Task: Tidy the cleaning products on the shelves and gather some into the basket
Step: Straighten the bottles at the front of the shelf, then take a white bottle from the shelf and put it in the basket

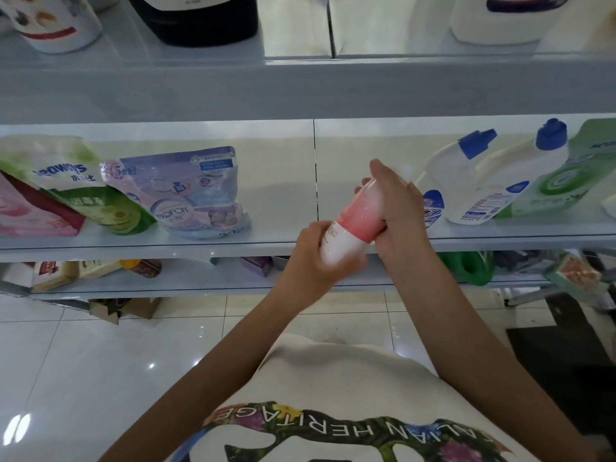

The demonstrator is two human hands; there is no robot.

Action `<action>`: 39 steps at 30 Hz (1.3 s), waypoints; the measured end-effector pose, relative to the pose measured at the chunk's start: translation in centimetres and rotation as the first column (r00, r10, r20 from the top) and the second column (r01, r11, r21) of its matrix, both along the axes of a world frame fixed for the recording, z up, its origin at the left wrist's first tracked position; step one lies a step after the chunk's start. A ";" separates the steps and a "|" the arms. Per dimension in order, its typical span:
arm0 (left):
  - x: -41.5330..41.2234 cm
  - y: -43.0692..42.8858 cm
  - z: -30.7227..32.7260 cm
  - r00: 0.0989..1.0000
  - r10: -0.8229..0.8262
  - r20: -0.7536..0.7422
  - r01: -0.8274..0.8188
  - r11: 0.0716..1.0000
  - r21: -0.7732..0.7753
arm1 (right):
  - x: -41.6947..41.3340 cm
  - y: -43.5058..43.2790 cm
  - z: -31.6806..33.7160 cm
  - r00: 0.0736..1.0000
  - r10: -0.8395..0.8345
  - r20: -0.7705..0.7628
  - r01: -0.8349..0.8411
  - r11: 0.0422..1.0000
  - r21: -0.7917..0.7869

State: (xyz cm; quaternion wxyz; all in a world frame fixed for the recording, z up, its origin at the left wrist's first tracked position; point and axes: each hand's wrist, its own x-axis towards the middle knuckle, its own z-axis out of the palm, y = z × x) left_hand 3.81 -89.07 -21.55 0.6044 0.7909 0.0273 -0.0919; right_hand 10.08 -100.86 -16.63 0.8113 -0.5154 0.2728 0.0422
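A pink and white bottle (354,223) is tilted in front of the middle shelf (273,195), held by both hands. My left hand (311,261) grips its white lower end from the left. My right hand (396,208) wraps its pink upper part from the right, fingers reaching past the top. No basket is in view.
On the middle shelf stand refill pouches: pink (30,211), green (83,191) and purple (186,191) at left. White bottles with blue caps (466,181) and a green bottle (573,175) lean at right. More containers stand on the upper shelf (200,18) and lower shelf (466,266). Tiled floor (100,361) lies below.
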 end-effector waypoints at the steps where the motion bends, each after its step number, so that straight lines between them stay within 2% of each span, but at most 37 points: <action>1: -0.1 -0.1 -0.7 0.995 -0.092 0.044 0.085 0.985 0.151 | 0.0 0.3 0.0 1.000 0.000 -0.002 0.000 0.997 -0.080; 2: 0.1 0.1 -1.0 0.992 -0.118 0.038 0.107 0.968 0.227 | -0.2 0.4 0.0 0.999 0.041 0.008 -0.039 0.987 -0.156; 4: 0.9 0.9 -1.2 0.991 -0.132 -0.011 0.132 0.976 0.171 | -0.4 0.0 0.1 0.972 0.224 0.065 -0.202 0.949 -0.243; 7: 2.2 2.1 -1.2 0.977 -0.195 -0.083 0.196 0.981 0.003 | -0.3 -2.1 0.2 0.813 0.552 0.187 -0.495 0.823 -0.280; 9: 2.7 2.3 -1.0 0.971 -0.226 -0.081 0.226 0.974 -0.014 | -0.1 -3.5 0.2 0.719 0.679 0.148 -0.566 0.695 -0.442; 12: 3.6 1.6 -2.1 0.974 -0.210 -0.085 0.203 0.976 -0.082 | 0.0 -3.5 0.0 0.724 0.677 0.132 -0.469 0.624 -0.625; 13: 4.0 1.1 -2.7 0.985 -0.167 -0.041 0.166 0.986 -0.035 | 0.1 -3.0 -0.3 0.731 0.670 0.129 -0.424 0.594 -0.684; 15: 4.7 0.6 -4.9 0.992 -0.094 0.090 0.066 0.960 0.273 | 0.8 -1.9 -1.4 0.765 0.637 0.101 -0.321 0.513 -0.796; 16: 4.8 0.6 -5.8 0.986 -0.112 0.121 0.039 0.870 0.491 | 1.3 -1.5 -2.2 0.790 0.605 0.101 -0.272 0.494 -0.826; 17: 4.6 0.7 -6.9 0.982 -0.156 0.102 0.048 0.741 0.670 | 1.9 -1.2 -3.0 0.813 0.571 0.117 -0.228 0.497 -0.837; 18: 4.2 0.9 -8.2 0.977 -0.211 0.037 0.103 0.616 0.781 | 2.6 -0.9 -3.8 0.830 0.542 0.131 -0.197 0.505 -0.840; 19: 3.6 1.1 -9.3 0.965 -0.256 -0.048 0.181 0.525 0.832 | 3.2 -0.8 -4.6 0.841 0.524 0.135 -0.182 0.508 -0.842; 21: 2.4 1.6 -11.3 0.935 -0.309 -0.173 0.298 0.419 0.858 | 4.3 -0.6 -6.0 0.849 0.518 0.107 -0.197 0.497 -0.845; 24: 1.9 2.3 -12.4 0.914 -0.361 -0.185 0.304 0.308 0.901 | 4.9 -0.6 -7.8 0.833 0.548 0.074 -0.229 0.465 -0.855; 28: 2.4 2.3 -11.9 0.912 -0.357 -0.204 0.317 0.294 0.902 | 5.1 -0.7 -8.9 0.820 0.564 0.101 -0.221 0.473 -0.853; 36: 2.4 3.0 -12.6 0.902 -0.408 -0.140 0.296 0.349 0.889 | 3.7 -0.4 -9.5 0.858 0.490 0.154 -0.161 0.542 -0.825; 39: 2.0 3.0 -12.9 0.898 -0.423 -0.124 0.277 0.324 0.905 | 1.4 -1.4 -10.3 0.893 0.429 0.135 -0.155 0.574 -0.804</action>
